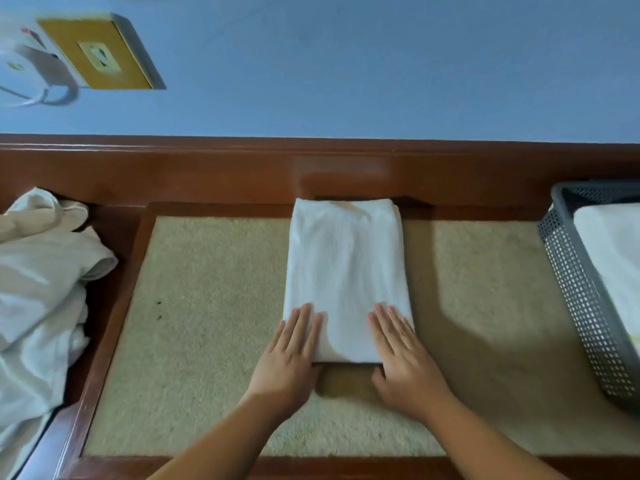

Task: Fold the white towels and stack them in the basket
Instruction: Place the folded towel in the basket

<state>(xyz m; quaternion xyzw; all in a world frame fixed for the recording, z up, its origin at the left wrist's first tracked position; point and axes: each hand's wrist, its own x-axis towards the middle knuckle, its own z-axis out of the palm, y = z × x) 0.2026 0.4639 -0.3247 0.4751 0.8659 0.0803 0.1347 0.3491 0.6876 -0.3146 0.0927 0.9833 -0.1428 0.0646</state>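
A white towel [346,268], folded into a long narrow strip, lies in the middle of the beige padded table top [214,306], running away from me. My left hand [291,355] rests flat on its near left corner with straight fingers. My right hand [401,358] lies flat on the near right corner in the same way. Their thumbs sit at the towel's near edge. A grey perforated basket [581,306] stands at the right edge with a folded white towel [613,258] inside it.
A heap of unfolded white towels [38,292] lies at the left. A brown wooden frame [242,174] surrounds the padded top, with a raised back rail against a blue wall. A yellow socket plate [100,53] is on that wall at upper left.
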